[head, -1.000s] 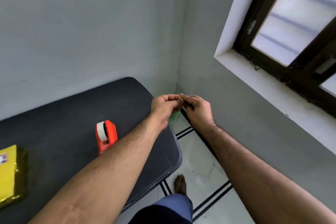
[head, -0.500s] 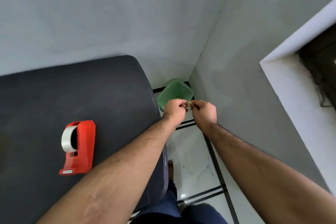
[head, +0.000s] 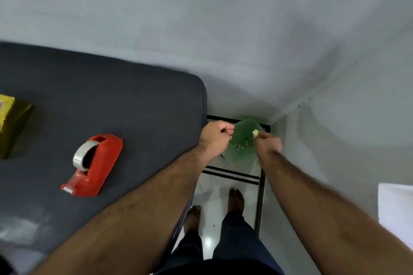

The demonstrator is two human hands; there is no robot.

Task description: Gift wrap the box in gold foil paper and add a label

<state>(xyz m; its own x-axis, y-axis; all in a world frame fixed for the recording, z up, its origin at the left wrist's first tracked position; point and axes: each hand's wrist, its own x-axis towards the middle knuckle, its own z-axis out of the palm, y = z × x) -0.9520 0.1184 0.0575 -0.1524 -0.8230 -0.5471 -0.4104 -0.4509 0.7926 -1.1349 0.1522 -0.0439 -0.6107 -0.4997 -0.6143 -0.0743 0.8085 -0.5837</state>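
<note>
Disposal step, judged: right hand (head: pixel 267 145) pinches a small pale scrap (head: pixel 255 133) over the green bin (head: pixel 242 140) on the floor past the table's right edge. Best to let go directly above the opening so it drops in, not onto the tiles. Left hand (head: pixel 215 135) is curled at the bin's near rim; contents can't tell. Gold-wrapped box (head: pixel 11 127) sits at the table's (head: pixel 134 107) left edge, foil shiny and creased, label barely visible. Red tape dispenser (head: pixel 95 164) lies mid-table, well apart from the box.
</note>
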